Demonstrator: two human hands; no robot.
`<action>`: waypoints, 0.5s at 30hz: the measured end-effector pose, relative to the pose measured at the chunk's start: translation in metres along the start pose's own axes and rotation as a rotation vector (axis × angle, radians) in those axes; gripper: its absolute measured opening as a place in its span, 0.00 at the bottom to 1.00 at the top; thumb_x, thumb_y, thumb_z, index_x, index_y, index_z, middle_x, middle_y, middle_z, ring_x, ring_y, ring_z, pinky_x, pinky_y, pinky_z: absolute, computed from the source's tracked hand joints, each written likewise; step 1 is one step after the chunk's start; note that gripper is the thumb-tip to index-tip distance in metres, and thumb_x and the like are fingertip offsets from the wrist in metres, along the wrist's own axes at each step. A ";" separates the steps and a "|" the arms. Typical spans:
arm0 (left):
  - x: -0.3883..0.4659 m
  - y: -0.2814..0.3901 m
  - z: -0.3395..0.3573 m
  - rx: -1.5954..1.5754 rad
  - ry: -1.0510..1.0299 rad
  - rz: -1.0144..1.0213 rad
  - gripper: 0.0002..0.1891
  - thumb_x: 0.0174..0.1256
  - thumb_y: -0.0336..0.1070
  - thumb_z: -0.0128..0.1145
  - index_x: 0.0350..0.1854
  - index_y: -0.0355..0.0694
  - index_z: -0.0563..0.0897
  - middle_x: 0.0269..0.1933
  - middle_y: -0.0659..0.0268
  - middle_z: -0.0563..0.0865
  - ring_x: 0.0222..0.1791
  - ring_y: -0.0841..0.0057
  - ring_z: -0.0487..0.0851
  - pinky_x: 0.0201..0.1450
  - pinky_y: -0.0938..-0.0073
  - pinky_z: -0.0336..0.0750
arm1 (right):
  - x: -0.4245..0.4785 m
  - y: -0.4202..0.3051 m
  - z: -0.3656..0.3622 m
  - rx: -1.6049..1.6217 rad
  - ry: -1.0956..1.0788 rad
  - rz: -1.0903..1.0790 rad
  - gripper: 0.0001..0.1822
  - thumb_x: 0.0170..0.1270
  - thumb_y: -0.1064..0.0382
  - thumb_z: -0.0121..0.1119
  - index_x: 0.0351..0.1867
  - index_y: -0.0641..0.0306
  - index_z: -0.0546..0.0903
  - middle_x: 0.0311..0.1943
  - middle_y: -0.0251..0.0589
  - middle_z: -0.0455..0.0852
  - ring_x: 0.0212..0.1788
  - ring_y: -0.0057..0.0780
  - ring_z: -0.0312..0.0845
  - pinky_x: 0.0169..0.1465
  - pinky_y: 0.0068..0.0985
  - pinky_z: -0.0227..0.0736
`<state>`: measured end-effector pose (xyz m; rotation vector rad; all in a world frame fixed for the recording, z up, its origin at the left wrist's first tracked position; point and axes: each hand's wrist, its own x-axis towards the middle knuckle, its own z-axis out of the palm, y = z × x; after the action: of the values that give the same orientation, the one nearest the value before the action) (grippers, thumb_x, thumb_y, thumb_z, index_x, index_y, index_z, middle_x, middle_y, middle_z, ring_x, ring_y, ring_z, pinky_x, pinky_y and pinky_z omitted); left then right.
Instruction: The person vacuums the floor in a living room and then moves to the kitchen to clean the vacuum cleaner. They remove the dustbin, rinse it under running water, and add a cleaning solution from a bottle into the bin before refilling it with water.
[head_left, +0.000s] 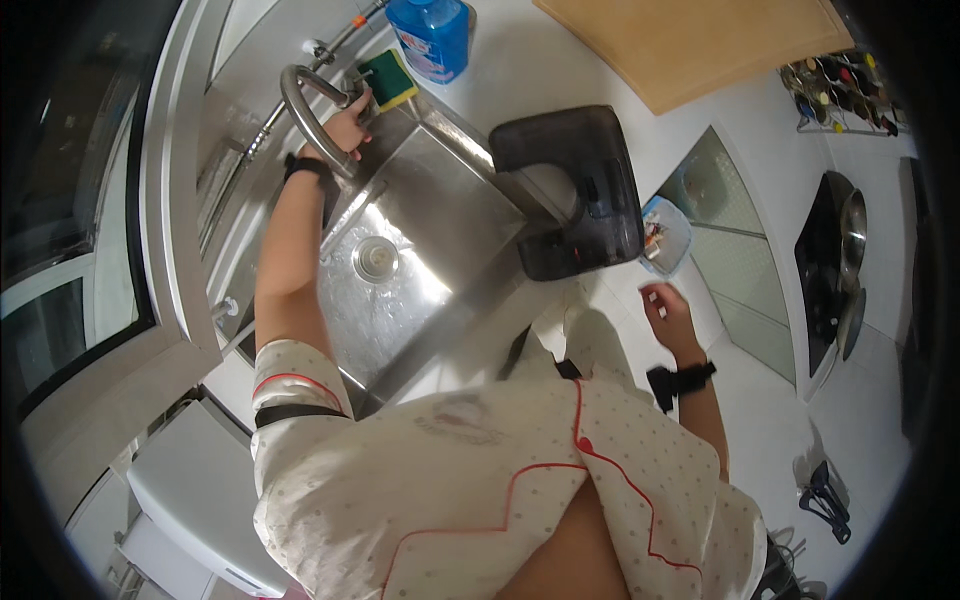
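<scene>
My left hand (347, 131) reaches over the far left side of a stainless steel sink (442, 202). It grips the handle at the base of a curved metal faucet (304, 112), though the fingers partly hide that handle. Right behind the hand, a green and yellow scouring sponge (391, 79) lies at the sink's rim. My right hand (666, 311) hangs in the air at the right, loosely curled and holding nothing. Near it is a dark translucent plastic container (604, 150) with a U-shaped cutout, at the sink's right edge.
A blue bottle of liquid (431, 37) stands behind the sponge. Below the dark container sits a small bin (671, 240) with waste inside. A brown board (697, 45), a rack of small bottles (844, 94) and a pan (853, 232) are farther right. A window frame (165, 187) borders the left.
</scene>
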<state>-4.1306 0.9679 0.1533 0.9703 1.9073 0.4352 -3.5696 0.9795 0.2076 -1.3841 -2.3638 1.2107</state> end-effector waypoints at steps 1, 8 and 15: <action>-0.019 0.006 0.008 -0.085 0.042 0.056 0.38 0.52 0.23 0.42 0.69 0.53 0.51 0.31 0.59 0.79 0.19 0.76 0.78 0.28 0.79 0.74 | 0.013 0.001 0.001 -0.001 0.014 -0.117 0.11 0.52 0.77 0.54 0.38 0.63 0.77 0.32 0.41 0.78 0.29 0.29 0.75 0.33 0.21 0.70; -0.153 -0.114 0.110 -0.542 0.373 0.080 0.24 0.64 0.28 0.41 0.64 0.47 0.61 0.43 0.66 0.80 0.33 0.83 0.79 0.30 0.87 0.68 | 0.112 -0.019 0.011 0.062 0.068 -0.179 0.10 0.56 0.67 0.55 0.39 0.68 0.76 0.32 0.46 0.78 0.37 0.35 0.77 0.37 0.29 0.72; -0.320 -0.077 0.241 -0.767 0.774 -0.263 0.25 0.60 0.23 0.37 0.61 0.45 0.63 0.42 0.66 0.81 0.33 0.80 0.80 0.33 0.83 0.71 | 0.178 -0.019 0.028 -0.150 -0.255 0.011 0.18 0.53 0.56 0.62 0.33 0.73 0.75 0.23 0.46 0.79 0.21 0.31 0.78 0.24 0.26 0.71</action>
<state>-3.8754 0.6503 0.1645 0.0134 2.1833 1.3978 -3.6964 1.0990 0.1562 -1.3576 -2.6719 1.3068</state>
